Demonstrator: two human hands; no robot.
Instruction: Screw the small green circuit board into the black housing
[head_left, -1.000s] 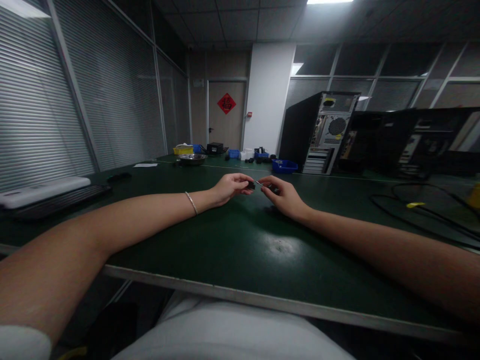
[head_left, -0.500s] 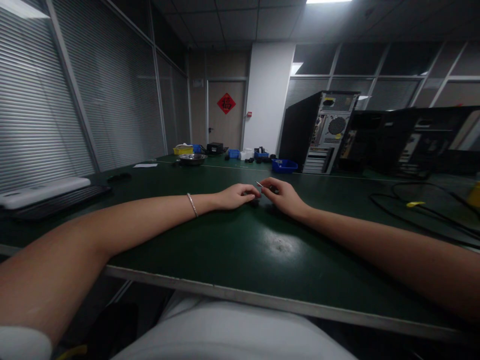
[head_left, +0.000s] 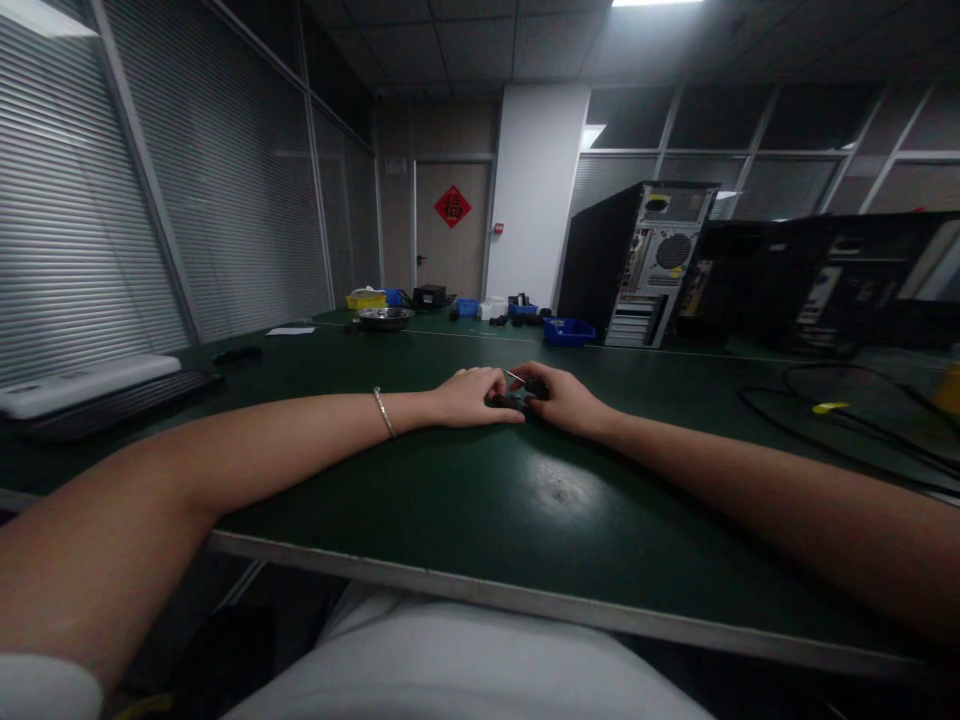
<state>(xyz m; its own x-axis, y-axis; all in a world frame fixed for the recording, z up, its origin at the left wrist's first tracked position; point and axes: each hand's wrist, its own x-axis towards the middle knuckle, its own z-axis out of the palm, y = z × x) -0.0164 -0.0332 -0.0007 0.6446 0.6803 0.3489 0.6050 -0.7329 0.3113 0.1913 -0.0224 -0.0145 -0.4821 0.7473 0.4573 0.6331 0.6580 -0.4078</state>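
Note:
My left hand [head_left: 471,398], with a bracelet at the wrist, rests low on the green table. Its fingers are curled and the thumb is stretched out along a small black part [head_left: 506,402], whose kind I cannot make out. Facing it, my right hand [head_left: 564,400] is closed around a slim tool with a dark handle [head_left: 535,387] and a thin metal shaft [head_left: 514,376], like a small screwdriver. The shaft points left, towards the left fingers. The fingers partly hide both the part and the tool.
A computer case [head_left: 637,265] stands at the back right beside a blue bin [head_left: 568,331]. A metal bowl [head_left: 385,318] and a yellow bin [head_left: 366,299] sit at the back left. Black cables [head_left: 795,420] lie right; a keyboard [head_left: 127,403] lies left.
My left thumb has come down and stretched out along the black part. My right hand has shifted slightly, and the tool's dark handle now shows as its shaft sits closer to the left fingers.

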